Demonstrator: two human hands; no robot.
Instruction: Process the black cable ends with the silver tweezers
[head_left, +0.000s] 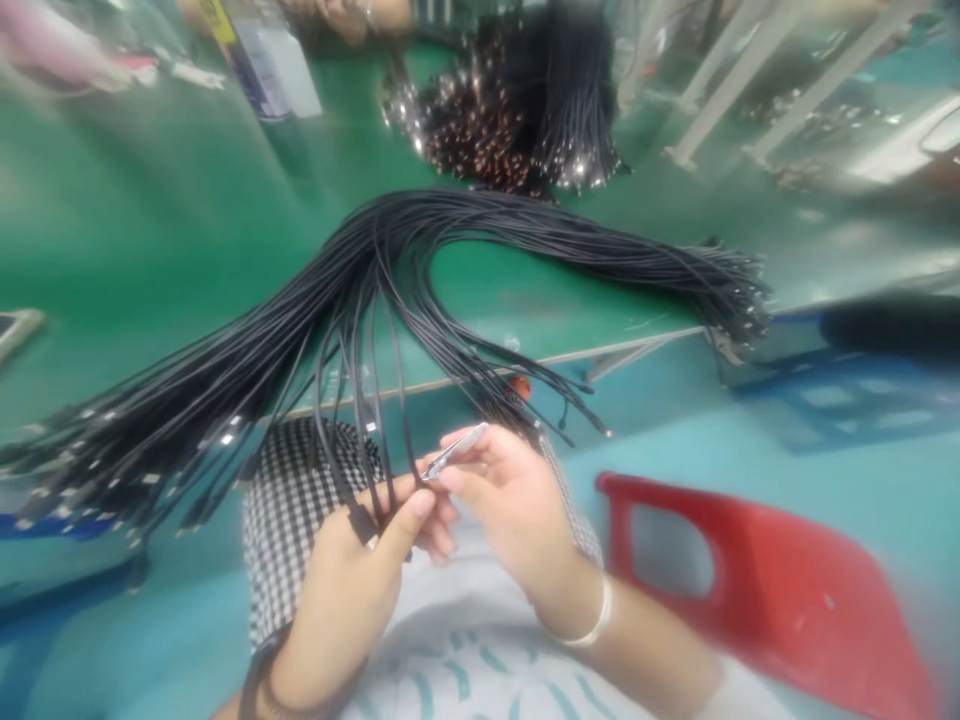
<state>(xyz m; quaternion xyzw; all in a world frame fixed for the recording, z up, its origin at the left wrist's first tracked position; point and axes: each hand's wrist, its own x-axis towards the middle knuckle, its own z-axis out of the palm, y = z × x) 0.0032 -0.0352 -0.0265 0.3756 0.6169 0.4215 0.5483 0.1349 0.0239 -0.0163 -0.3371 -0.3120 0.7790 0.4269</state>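
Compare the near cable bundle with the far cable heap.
The near bundle fans out in a long arc; the far heap is tightly bunched. The near bundle overhangs the edge of the table; the far heap lies on the table. Both are many thin black cables.

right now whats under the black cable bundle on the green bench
Under the black cable bundle, green bench top shows through the loop, and a small red object is partly hidden. Anything directly beneath the strands is covered.
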